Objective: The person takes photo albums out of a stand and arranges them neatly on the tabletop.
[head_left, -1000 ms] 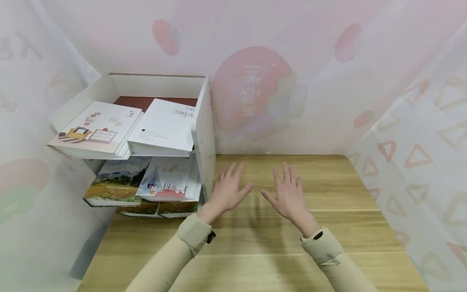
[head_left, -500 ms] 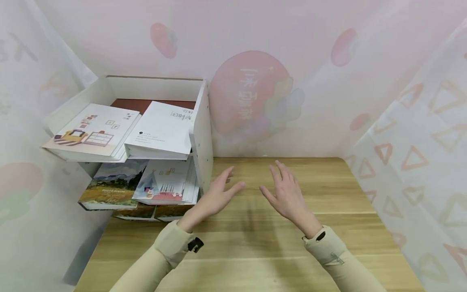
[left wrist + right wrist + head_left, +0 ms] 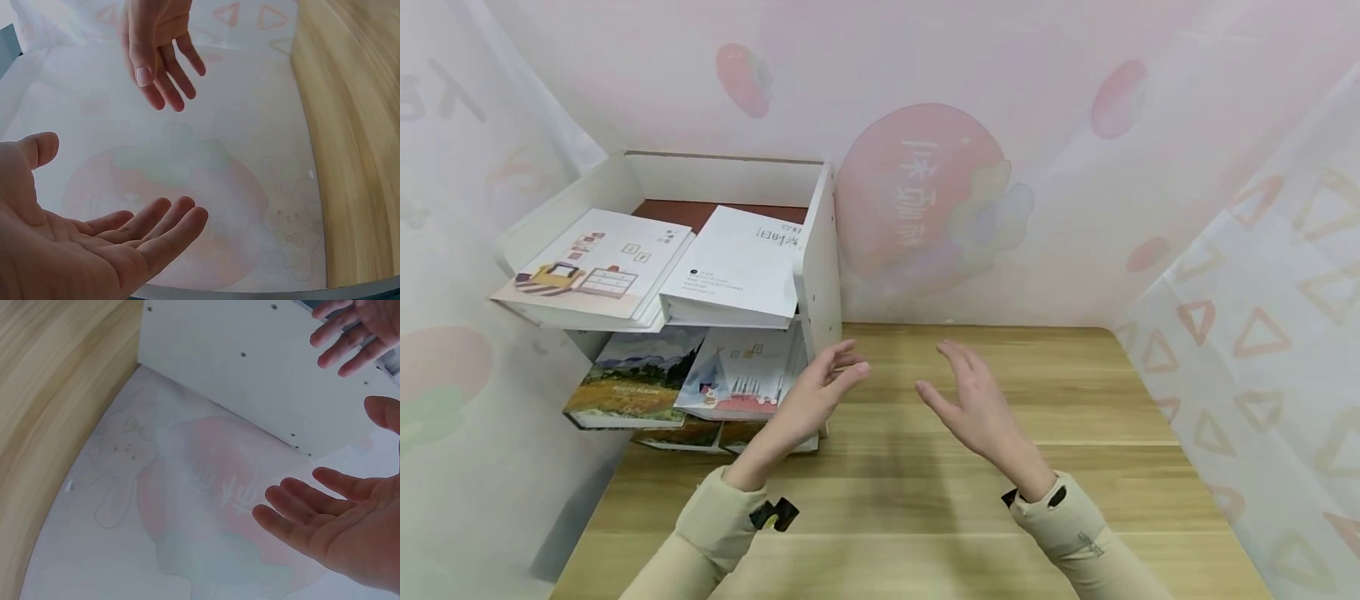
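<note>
Fingers (image 3: 290, 530) of left hand (image 3: 807, 400) and right hand (image 3: 981, 408) hang relaxed, slightly bent and empty, above the table (image 3: 925, 542), with books (image 3: 730, 271) left of them borne by the rack (image 3: 822, 267).

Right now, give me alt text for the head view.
A person's left grip and right grip hover empty and apart above a wood-grain table. To the left, a white shelf unit holds books, one titled PHOTO ALBUM; a pale printed backdrop stands behind.
</note>
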{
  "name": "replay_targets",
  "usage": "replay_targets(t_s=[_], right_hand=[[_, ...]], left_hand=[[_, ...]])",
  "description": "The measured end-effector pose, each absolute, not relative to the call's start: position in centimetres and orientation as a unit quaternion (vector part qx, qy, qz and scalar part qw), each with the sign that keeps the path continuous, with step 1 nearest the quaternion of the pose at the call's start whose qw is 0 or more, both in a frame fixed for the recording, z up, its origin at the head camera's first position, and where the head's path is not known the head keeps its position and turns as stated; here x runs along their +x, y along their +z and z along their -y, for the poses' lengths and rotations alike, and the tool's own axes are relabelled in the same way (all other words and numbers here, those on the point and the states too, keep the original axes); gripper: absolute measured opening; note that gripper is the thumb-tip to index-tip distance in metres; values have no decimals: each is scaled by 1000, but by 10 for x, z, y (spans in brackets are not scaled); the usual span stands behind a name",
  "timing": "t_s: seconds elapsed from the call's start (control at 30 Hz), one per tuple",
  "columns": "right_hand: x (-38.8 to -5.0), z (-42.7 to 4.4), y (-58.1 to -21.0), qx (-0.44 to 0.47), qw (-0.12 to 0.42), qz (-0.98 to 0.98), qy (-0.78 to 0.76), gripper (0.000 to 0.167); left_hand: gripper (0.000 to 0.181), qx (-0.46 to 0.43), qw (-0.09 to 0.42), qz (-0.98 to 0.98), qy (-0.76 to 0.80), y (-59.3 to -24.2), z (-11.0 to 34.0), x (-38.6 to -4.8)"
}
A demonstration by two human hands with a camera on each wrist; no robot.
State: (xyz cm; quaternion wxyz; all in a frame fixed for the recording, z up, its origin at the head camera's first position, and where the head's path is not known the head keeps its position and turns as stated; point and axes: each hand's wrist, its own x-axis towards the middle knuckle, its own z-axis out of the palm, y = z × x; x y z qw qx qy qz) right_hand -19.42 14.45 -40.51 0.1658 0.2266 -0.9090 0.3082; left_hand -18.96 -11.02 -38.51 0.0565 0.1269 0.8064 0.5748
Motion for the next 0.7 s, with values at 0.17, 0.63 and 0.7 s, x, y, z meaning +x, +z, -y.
replay_targets(t_s=[0.17,0.63,0.7], right_hand=[[-188,-138,-399,197,150,903,350,61],[-178,-111,-396,97,-30,690,716,44],[-178,-107,-397,86,-62,654,749,45]], left_hand=[[62,126,37,-801,584,-384,115,-187],[51,63,-18,-752,656,-379,130,-171],[50,59,-21,-737,673,-378,133,-170]])
